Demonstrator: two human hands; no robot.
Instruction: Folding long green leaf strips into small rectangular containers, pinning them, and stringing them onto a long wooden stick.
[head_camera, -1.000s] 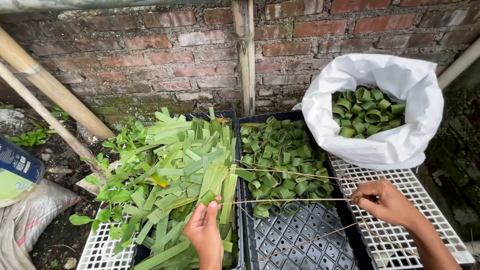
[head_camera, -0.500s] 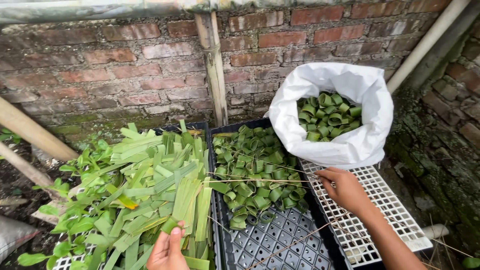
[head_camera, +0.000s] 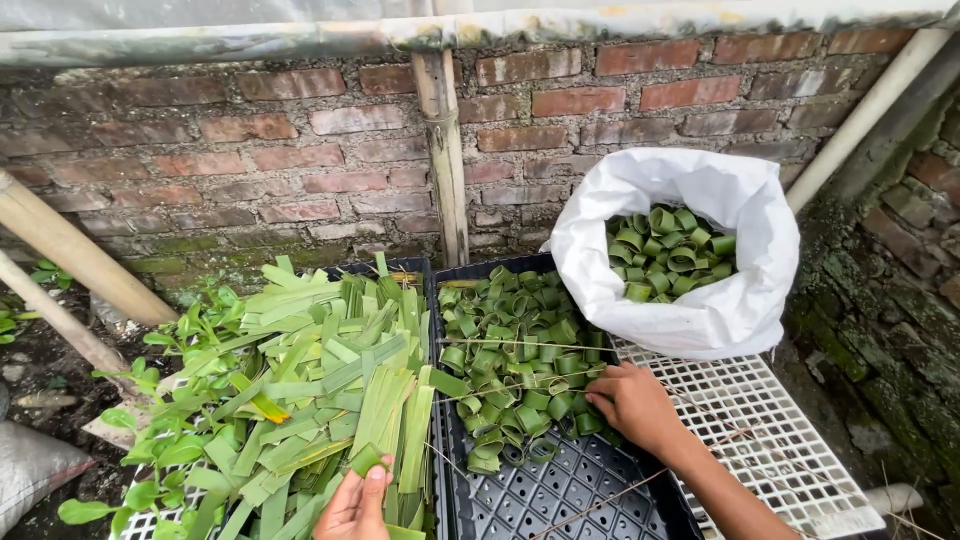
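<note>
While the left hand (head_camera: 355, 505) pinches a small curled leaf ring (head_camera: 366, 461) between thumb and fingertips at the near edge of the cut leaf strips (head_camera: 340, 400), the right hand (head_camera: 632, 402) lies palm down on the heap of leaf rings (head_camera: 510, 365) in the black tray (head_camera: 560, 495), fingers bent and spread over the nearest rings. It touches them, but whether it has closed on any of them cannot be told from above.

That held ring sits low in the view, just over the flat strips, which are piled lengthwise in a second dark tray, probably so that one can be drawn off at a time. Loose rings fill the far half of the black tray, leaving its perforated floor bare nearer the person. Thin sticks (head_camera: 520, 347) lie across the heap.

Beyond the right hand, a white sack (head_camera: 720, 310) with its mouth rolled open stands on a white grid panel (head_camera: 770, 420), holding more rings, seemingly a store for finished pieces. Behind everything runs a brick wall (head_camera: 300, 170) with a bamboo post (head_camera: 445, 160) upright against it. Leafy weeds (head_camera: 150, 450) grow at the left.
</note>
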